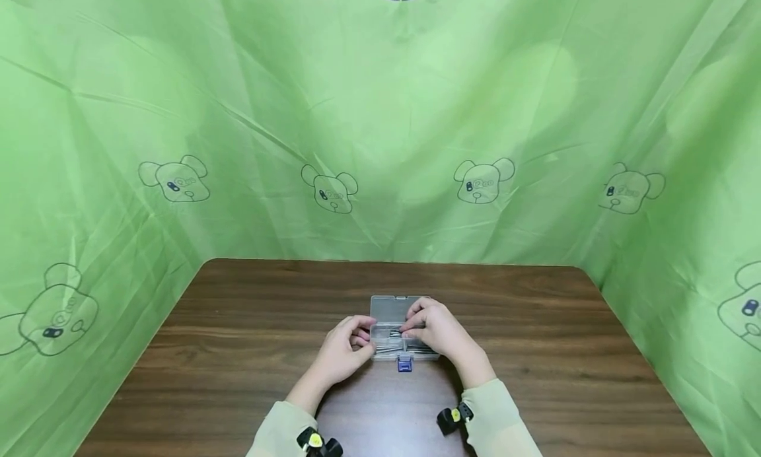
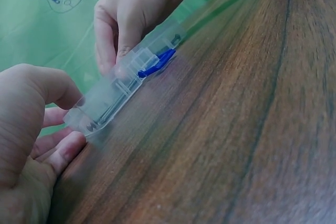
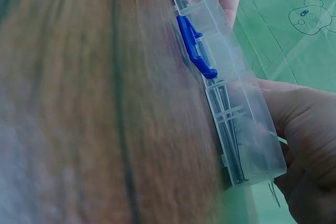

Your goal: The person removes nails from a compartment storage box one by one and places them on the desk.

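Green bear-print sheet (image 1: 380, 127) behind, brown wood table (image 1: 238, 325) below. Clear plastic box (image 1: 397, 312) at frame centre, lid up, blue latch (image 1: 405, 364) facing me. My left hand (image 1: 343, 347) grips box's left end; my right hand (image 1: 436, 328) curls over compartments holding thin metal pins (image 3: 231, 145).

Head view looks down from afar; both wrist views closely share the clear box (image 2: 123, 85).
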`<state>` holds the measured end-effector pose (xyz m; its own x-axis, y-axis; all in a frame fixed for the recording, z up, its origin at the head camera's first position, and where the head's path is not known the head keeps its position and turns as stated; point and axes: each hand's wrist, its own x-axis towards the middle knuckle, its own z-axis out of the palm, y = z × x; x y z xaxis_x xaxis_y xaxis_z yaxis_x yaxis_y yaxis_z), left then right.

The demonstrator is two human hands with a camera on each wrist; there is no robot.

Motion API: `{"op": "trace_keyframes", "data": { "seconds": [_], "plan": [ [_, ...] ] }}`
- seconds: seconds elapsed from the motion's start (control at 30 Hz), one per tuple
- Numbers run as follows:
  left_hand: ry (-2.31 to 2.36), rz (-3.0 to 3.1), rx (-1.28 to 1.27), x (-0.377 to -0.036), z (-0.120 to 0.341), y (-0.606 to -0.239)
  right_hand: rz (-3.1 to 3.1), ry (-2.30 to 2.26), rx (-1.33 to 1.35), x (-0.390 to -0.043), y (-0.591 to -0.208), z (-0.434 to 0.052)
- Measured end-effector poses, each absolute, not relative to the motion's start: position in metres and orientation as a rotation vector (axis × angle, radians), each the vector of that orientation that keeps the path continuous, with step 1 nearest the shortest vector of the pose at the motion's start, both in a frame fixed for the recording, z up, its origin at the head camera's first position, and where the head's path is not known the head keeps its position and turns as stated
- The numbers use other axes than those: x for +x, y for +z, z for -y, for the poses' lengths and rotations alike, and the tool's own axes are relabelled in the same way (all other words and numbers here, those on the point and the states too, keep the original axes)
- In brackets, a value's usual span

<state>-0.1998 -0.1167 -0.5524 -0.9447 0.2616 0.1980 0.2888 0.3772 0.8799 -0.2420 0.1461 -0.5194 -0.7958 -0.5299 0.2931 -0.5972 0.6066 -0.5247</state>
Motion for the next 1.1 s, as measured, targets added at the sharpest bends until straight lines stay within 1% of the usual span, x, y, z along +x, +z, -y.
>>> {"op": "trace_keyframes", "data": {
  "seconds": [0.23, 0.47, 0.73, 1.1],
  "plan": [
    [-1.673, 2.563, -0.514, -0.1982, 0.1177, -0.5512, 2.749, 0.91, 0.935, -0.2405, -0.516, -0.1416],
    [-1.652, 2.543, -0.571, -0.2015, 0.1158, -0.5496, 2.745, 0.877, 0.945, -0.2398, -0.5128, -0.1434],
    [-1.653, 2.554, -0.548, -0.2013, 0.1171, -0.5534, 2.817, 0.833, 0.906, -0.2366, -0.5115, -0.1403],
    [-1.653, 2.559, -0.535, -0.2006, 0.1162, -0.5535, 2.738, 0.744, 1.056, -0.2357, -0.5114, -0.1404]
  ]
}}
